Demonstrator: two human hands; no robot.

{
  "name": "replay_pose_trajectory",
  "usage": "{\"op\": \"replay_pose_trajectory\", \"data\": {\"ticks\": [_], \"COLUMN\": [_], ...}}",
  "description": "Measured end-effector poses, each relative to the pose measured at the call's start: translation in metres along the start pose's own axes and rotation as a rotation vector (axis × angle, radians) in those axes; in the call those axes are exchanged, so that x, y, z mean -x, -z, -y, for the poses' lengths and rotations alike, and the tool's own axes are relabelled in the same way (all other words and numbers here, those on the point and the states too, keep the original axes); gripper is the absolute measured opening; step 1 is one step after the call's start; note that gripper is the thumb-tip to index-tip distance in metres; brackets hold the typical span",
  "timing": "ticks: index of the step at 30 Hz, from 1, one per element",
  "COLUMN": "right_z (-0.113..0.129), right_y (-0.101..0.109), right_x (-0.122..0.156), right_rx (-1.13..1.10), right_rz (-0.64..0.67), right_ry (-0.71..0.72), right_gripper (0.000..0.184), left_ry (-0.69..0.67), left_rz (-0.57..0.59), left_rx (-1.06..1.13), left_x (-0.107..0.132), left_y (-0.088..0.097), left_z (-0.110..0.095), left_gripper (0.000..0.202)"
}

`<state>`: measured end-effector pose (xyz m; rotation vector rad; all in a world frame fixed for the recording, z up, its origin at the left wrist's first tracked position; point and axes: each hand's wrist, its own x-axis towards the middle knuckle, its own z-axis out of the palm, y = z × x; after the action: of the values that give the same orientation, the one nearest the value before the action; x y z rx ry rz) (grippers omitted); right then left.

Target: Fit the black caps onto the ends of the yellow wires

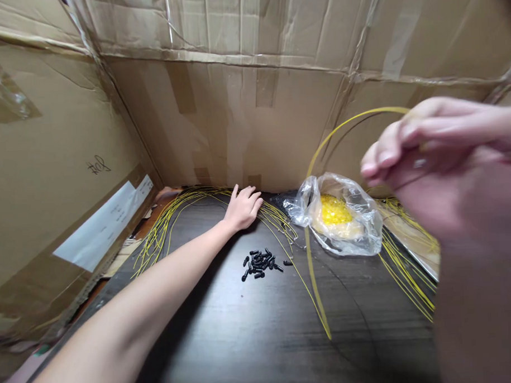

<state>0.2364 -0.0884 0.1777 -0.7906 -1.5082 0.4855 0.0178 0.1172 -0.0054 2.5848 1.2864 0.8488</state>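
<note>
My left hand (pixel 243 208) lies flat and open on a fan of thin yellow wires (pixel 176 222), with its fingers spread and nothing gripped. My right hand (pixel 430 152) is raised close to the camera, blurred, and pinches a long yellow wire (pixel 310 273). That wire arcs down past a clear plastic bag (pixel 338 216) of yellow pieces to the dark table top (pixel 244 337). A small pile of black plastic connector parts (pixel 258 264) sits just below my left hand. Another bunch of yellow wires (pixel 406 259) lies to the right, partly hidden by my right forearm.
Taped cardboard sheets (pixel 232 119) line the back and left side around the table. A white label (pixel 101 225) is stuck to the left cardboard. The table's left edge runs beside my left forearm, with papers and scraps beyond it.
</note>
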Motion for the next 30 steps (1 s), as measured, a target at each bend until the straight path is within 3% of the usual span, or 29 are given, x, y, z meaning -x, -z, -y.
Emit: {"op": "replay_pose_trajectory", "data": {"ticks": [3,5,8,11,15,19,24,27,30], "right_z": [-0.015,-0.035,-0.071,-0.107,-0.151,-0.185,-0.205,-0.209,-0.202], "right_y": [-0.018,-0.025,-0.03,-0.028,-0.022,-0.013,-0.013,-0.023,-0.039], "right_x": [0.0,0.0,0.0,0.003,0.015,0.03,0.041,0.046,0.051], "right_rx": [-0.115,-0.119,-0.121,-0.118,-0.053,0.096,0.329,0.52,0.724], "right_rz": [0.063,0.042,-0.043,-0.134,-0.228,-0.326,-0.332,-0.245,-0.257], "right_ry": [-0.127,-0.174,-0.256,-0.337,-0.349,-0.325,-0.242,-0.218,-0.146], "right_gripper": [0.013,0.007,0.006,0.007,0.012,0.02,0.024,0.024,0.032], "left_ry": [0.192,0.18,0.237,0.33,0.472,0.494,0.498,0.54,0.597], "left_rz": [0.092,0.296,0.449,0.493,0.402,0.333,0.34,0.285,0.218], "left_rx": [0.731,1.216,1.636,1.722,1.658,1.634,1.686,1.756,1.836], "left_x": [0.018,0.037,0.067,0.088,0.099,0.101,0.1,0.099,0.097], "left_y": [0.031,0.057,0.092,0.107,0.106,0.108,0.114,0.113,0.109], "left_z": [-0.03,-0.052,-0.076,-0.078,-0.06,-0.045,-0.041,-0.042,-0.042], "left_gripper": [0.082,0.086,0.091,0.071,0.035,0.022,0.024,0.023,0.021]}}
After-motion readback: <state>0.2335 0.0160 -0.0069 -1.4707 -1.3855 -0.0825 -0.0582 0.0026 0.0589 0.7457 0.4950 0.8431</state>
